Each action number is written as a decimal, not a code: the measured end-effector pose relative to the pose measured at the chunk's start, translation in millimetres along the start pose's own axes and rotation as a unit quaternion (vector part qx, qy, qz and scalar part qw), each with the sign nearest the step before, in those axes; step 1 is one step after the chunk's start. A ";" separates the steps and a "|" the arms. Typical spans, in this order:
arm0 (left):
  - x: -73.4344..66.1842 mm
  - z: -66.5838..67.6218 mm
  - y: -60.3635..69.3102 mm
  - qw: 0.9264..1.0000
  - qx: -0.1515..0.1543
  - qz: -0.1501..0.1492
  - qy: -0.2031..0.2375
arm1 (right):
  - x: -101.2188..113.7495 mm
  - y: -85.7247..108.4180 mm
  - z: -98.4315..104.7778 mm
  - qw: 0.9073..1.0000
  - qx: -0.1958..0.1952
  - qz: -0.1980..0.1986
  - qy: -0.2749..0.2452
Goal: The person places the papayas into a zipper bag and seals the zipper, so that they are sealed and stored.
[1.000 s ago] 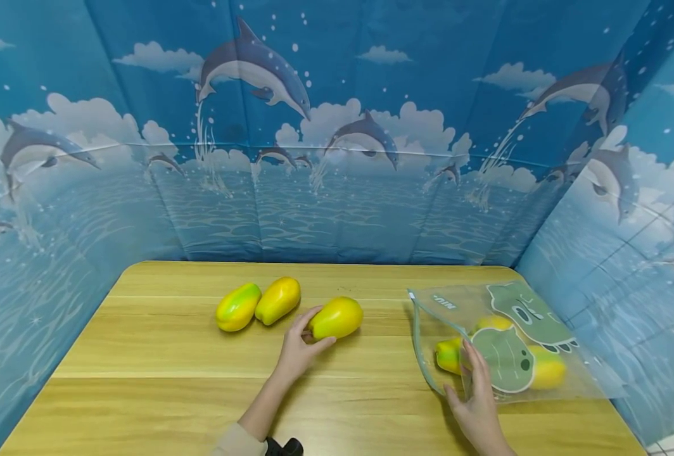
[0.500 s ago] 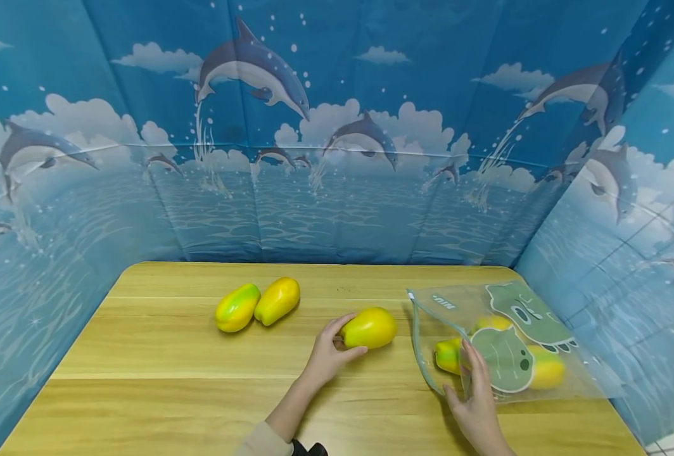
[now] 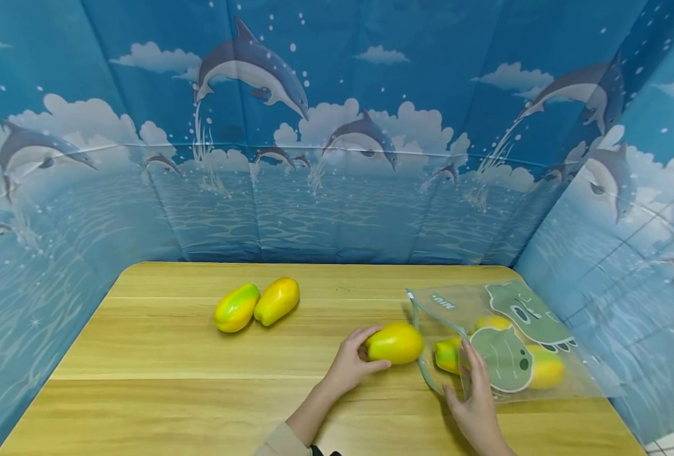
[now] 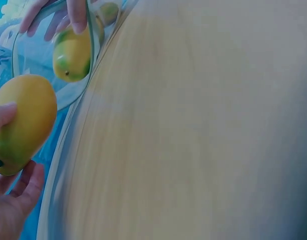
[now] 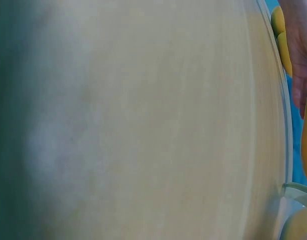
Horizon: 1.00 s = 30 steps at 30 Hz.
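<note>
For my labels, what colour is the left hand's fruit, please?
The fruit is yellow, greenish toward one end, clearest in the left wrist view.

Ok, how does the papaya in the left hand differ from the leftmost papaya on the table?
The held papaya is gripped by the left hand; the leftmost papaya lies on the table, no hand on it.
The held papaya is at the mouth of the clear bag; the leftmost papaya sits beside another papaya.
From the head view, the held papaya looks almost all yellow; the leftmost papaya shows a broad green patch.
Both are smooth and elongated.
</note>
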<state>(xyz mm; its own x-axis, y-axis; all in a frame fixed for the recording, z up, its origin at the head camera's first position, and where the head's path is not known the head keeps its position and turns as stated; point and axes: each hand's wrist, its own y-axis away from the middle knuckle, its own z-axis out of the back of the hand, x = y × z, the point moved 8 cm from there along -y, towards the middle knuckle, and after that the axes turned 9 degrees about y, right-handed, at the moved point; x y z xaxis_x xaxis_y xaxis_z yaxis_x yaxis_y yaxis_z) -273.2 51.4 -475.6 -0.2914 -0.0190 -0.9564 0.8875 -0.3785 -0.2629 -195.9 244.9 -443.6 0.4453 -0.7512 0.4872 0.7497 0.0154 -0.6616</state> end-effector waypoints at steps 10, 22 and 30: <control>5.6 -20.5 -2.4 0.999 0.031 -0.014 -0.021 | 0.1 0.2 -0.1 1.000 0.002 -0.001 0.003; 8.7 -34.5 -4.2 0.998 0.049 0.007 -0.038 | 0.0 0.9 0.0 1.000 0.001 -0.002 0.002; 7.4 -42.0 -8.8 0.997 0.054 0.007 -0.046 | 0.0 0.6 -0.7 1.000 0.003 -0.002 -0.002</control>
<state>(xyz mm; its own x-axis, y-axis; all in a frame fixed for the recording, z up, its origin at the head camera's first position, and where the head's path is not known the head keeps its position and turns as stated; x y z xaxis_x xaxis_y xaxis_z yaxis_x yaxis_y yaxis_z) -268.1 93.5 -485.7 -0.3151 -0.1083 -0.9429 0.8496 -0.4749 -0.2294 -195.8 244.4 -444.4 0.4441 -0.7480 0.4933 0.7552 0.0162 -0.6553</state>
